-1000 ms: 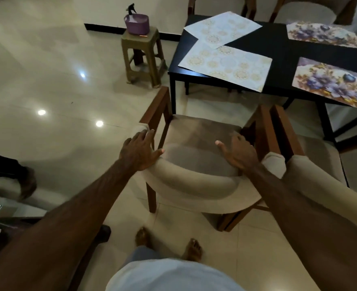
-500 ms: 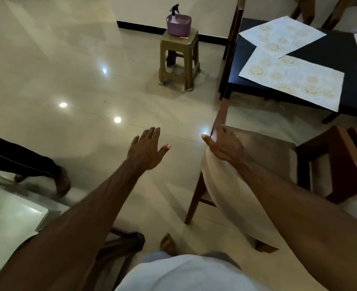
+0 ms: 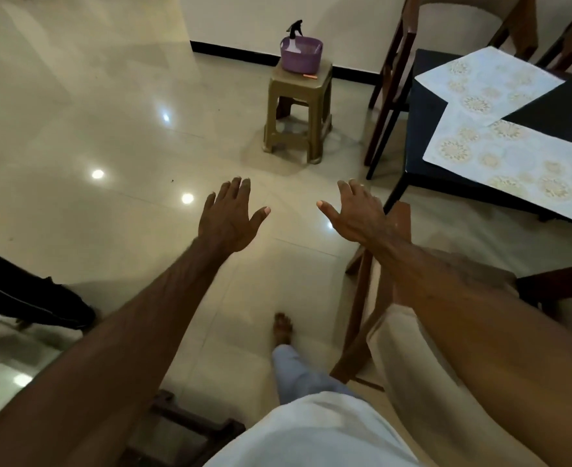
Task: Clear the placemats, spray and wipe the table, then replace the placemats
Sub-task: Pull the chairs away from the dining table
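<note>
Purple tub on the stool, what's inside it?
A spray bottle stands in the purple tub; only its black trigger head and neck show. The tub's wall hides anything lower.

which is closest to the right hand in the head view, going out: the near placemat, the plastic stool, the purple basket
From the right hand:
1. near placemat, to its right on the dark table.
2. plastic stool, ahead and slightly left on the floor.
3. purple basket, on top of the stool, with the spray bottle in it.

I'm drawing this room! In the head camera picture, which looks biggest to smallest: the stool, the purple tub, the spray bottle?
1. Stool
2. Purple tub
3. Spray bottle, partly hidden inside the tub

They stand together, so nearness hardly skews it.
</note>
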